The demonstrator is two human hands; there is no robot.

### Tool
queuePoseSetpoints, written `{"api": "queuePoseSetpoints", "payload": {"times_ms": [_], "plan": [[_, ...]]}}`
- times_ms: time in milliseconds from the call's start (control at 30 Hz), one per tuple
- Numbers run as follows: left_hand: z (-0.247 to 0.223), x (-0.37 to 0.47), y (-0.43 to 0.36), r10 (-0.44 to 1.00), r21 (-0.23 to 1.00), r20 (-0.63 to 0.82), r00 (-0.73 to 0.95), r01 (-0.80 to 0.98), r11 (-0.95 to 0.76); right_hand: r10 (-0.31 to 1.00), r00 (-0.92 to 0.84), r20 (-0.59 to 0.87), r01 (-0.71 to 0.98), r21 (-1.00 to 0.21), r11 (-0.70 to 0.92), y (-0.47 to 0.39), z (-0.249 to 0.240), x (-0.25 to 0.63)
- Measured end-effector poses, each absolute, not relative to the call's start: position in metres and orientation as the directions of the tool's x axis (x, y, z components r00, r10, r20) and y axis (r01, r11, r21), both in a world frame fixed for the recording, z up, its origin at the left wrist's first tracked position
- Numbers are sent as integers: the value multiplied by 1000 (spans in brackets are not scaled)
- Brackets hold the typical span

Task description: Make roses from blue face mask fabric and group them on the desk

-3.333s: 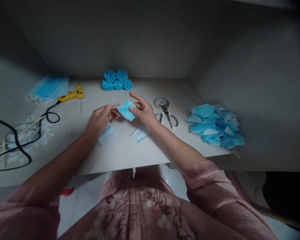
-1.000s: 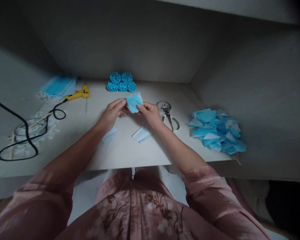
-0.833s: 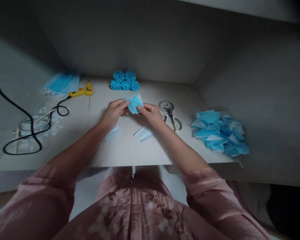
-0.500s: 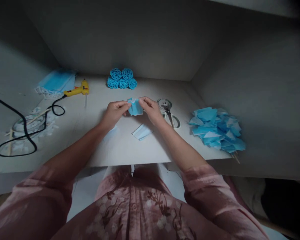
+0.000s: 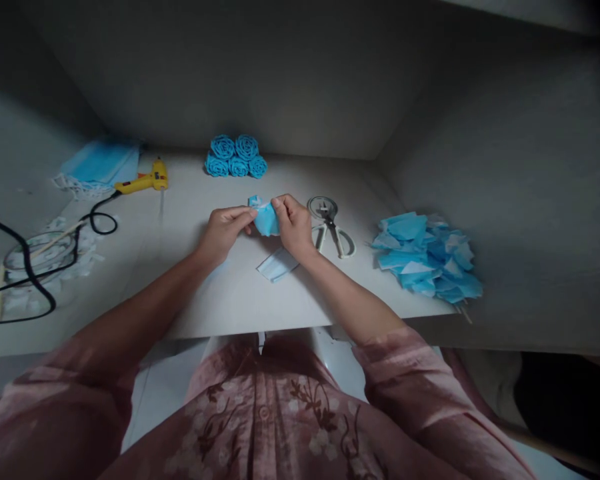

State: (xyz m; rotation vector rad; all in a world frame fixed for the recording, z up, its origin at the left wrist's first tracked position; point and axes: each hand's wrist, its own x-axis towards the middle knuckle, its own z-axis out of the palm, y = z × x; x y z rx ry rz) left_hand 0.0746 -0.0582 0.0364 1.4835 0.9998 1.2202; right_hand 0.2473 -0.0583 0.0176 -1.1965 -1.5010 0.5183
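A small blue piece of fabric point(image 5: 267, 221) is stretched between my two hands over the middle of the table. My left hand point(image 5: 226, 231) pinches its left edge, where a crumpled blue and white bit sticks up. My right hand point(image 5: 295, 225) is closed on its upper right side. Just below, a pale blue folded strip point(image 5: 277, 265) lies flat, partly under my right wrist. Scissors with white handles point(image 5: 336, 231) lie right of my right hand, their blades beside a round tape-like roll point(image 5: 322, 206).
Rolled blue rosettes point(image 5: 238, 166) are stacked at the back. A yellow glue gun point(image 5: 153, 179) with a black cord sits by stacked blue masks point(image 5: 100, 163) at the left. White scraps point(image 5: 55, 257) lie front left. A blue petalled bundle on sticks point(image 5: 429, 257) rests at the right.
My right hand has curled further over the blue piece, which now looks rounder and pulled out. The whole view has shifted slightly, with the table things a little further left.
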Motion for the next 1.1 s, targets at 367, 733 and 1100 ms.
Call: {"api": "queuePoseSetpoints", "payload": {"times_ms": [367,733,1100], "plan": [[33,72,-53,980,982,171,103,-93,-162,996,-56,64,-168,-984,54,-47,23,250],[32,72,-49,974,969,205,97,-162,-187,988,-99,118,-229,-969,93,-53,27,249],[31,56,-37,752,684,637,167,328,-652,979,-139,151,-160,-979,129,-58,35,245]]}}
